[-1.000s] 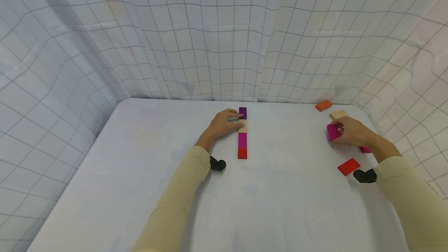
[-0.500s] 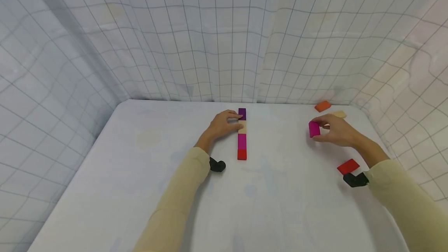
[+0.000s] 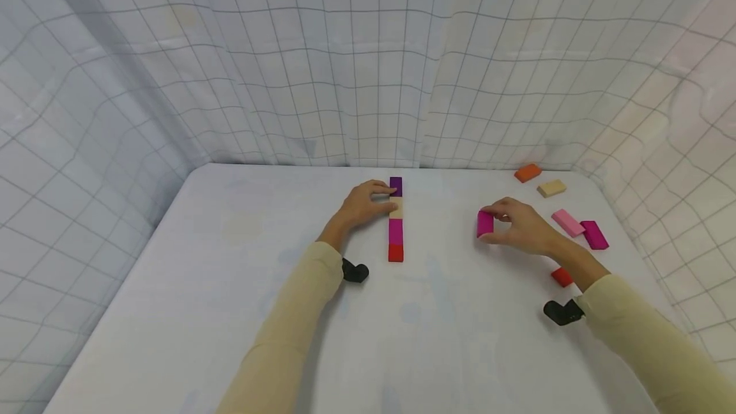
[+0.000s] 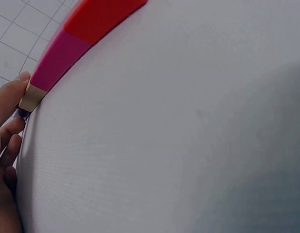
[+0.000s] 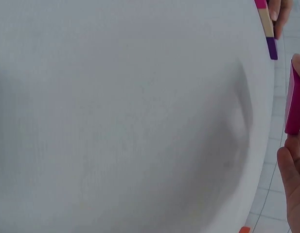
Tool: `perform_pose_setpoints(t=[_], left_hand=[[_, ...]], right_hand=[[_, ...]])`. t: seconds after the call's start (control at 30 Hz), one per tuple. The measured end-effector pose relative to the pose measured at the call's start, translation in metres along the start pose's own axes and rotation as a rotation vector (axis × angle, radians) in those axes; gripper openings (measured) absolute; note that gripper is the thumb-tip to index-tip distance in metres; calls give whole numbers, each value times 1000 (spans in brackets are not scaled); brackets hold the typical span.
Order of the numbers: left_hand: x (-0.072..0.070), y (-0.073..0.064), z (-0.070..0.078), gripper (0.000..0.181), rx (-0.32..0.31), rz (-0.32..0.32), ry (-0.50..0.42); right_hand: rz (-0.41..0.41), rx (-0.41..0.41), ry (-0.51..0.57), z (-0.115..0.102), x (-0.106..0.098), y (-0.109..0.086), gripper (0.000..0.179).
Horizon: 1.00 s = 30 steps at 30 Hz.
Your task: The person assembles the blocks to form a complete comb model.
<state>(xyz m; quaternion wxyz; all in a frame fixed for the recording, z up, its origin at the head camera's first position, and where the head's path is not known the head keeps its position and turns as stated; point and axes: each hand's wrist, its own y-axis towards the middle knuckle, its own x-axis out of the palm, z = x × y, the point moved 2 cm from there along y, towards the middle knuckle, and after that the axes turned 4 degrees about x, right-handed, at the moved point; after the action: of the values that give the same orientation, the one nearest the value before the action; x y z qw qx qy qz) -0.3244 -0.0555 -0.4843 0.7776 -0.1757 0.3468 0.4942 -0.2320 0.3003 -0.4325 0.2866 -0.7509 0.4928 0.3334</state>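
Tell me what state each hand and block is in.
Purple row block: aligned, farthest
Beige row block: aligned, second
Magenta row block: aligned, third
Red row block: aligned, nearest
Left hand: fingertips at row's far half
Held magenta block: raised
Right hand: pinching that block
Orange block: lying alone
Loose beige block: lying alone
Pink block: lying loose
Loose magenta block: beside pink block
Loose red block: partly hidden

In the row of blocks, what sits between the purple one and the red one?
Two blocks: a tan block beside the purple block, then a bright pink block beside the red block. The head view shows all four.
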Motion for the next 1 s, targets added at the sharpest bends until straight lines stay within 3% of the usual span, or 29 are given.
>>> perform_pose_setpoints(t=[0.4,0.83,1.0], left_hand=[[1,0,2,50,1,3,9],[-1,1,2,50,16,5,19],[1,1,0,50,19,12,11]], right_hand=[[-9,-119,1,-43,42,4,62],[-110,-188,-45,-85,87,7,67],[-145,-249,-43,-98,102,9,64]])
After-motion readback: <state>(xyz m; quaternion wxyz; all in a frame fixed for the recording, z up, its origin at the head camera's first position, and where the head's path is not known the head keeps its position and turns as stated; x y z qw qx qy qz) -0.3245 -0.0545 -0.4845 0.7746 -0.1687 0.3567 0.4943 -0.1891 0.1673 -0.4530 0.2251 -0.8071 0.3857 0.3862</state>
